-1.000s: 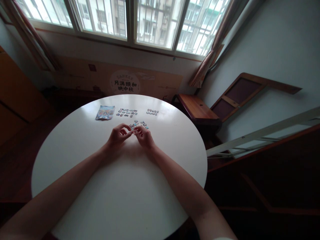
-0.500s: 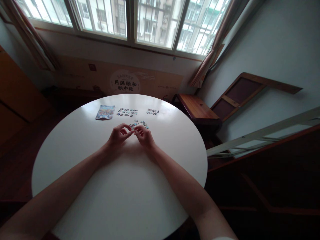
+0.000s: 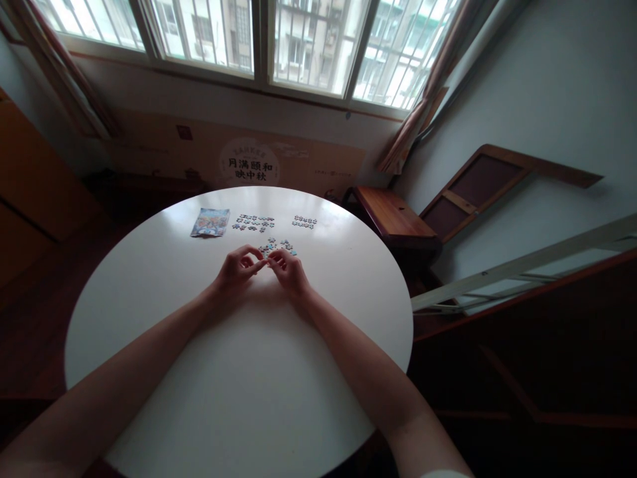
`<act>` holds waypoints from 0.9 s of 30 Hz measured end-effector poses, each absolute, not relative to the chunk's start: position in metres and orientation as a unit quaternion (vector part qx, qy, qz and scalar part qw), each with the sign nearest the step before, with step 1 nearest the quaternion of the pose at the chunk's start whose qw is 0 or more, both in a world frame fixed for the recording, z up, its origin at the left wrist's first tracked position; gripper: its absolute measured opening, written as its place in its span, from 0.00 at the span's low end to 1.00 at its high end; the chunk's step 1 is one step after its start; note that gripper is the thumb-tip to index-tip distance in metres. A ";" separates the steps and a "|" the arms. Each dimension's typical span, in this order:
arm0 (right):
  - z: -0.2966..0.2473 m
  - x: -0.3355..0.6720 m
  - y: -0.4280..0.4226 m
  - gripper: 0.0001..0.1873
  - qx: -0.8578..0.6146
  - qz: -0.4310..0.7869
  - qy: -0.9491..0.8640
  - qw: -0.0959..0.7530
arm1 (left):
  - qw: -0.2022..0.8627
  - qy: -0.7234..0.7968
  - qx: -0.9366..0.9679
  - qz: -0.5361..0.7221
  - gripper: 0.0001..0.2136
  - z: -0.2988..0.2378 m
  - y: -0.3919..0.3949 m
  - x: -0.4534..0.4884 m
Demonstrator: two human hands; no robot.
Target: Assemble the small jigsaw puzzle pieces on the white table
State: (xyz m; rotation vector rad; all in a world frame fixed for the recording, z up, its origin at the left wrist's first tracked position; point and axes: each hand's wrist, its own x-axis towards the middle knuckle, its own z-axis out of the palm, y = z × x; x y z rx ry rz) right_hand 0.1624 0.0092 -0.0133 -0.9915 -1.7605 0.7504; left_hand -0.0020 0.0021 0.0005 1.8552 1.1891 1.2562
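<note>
Both hands are brought together over a round white table (image 3: pixel 239 392), with the forearms laid out across it from the near edge. The left hand (image 3: pixel 243 261) is curled, its thumb and forefinger bent into a ring with the tips close together. The right hand (image 3: pixel 286 267) is also curled, and its fingertips are set against or just beside those of the left. Whether a small piece is pinched between them cannot be told, as the fingertips are too small to make out.

Just beyond the fingers, loose puzzle pieces (image 3: pixel 286 244) are scattered in a small heap, partly hidden by the hands. Farther back, a larger group of pieces (image 3: pixel 253 223) is laid out in three rows, and to its right a smaller group (image 3: pixel 304 221) is set in two rows. A colourful picture sheet (image 3: pixel 210 222) is placed flat to the left of the larger group.

Beyond the table's far right edge, a wooden bench (image 3: pixel 393 212) is seen, and the far wall is topped by a barred window (image 3: pixel 308 50).
</note>
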 end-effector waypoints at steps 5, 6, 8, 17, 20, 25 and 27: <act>-0.012 0.163 0.009 0.08 -0.412 0.305 -0.717 0.472 | 0.301 0.443 0.696 0.478 0.16 0.000 0.003 -0.002; -0.012 0.163 0.009 0.09 -0.413 0.305 -0.716 0.472 | 0.304 0.444 0.695 0.477 0.16 0.000 0.003 -0.002; -0.012 0.163 0.008 0.09 -0.413 0.304 -0.715 0.475 | 0.308 0.447 0.692 0.476 0.16 0.000 0.003 -0.002; -0.014 0.163 0.009 0.08 -0.415 0.321 -0.702 0.482 | 0.313 0.449 0.690 0.474 0.15 -0.003 0.004 -0.002; -0.015 0.164 0.010 0.09 -0.415 0.339 -0.689 0.488 | 0.316 0.450 0.689 0.472 0.14 -0.003 0.004 -0.001; -0.014 0.165 0.009 0.10 -0.421 0.351 -0.680 0.486 | 0.332 0.451 0.680 0.474 0.15 -0.002 0.002 0.000; -0.012 0.165 0.008 0.10 -0.423 0.347 -0.680 0.489 | 0.335 0.449 0.679 0.475 0.15 -0.001 0.002 0.000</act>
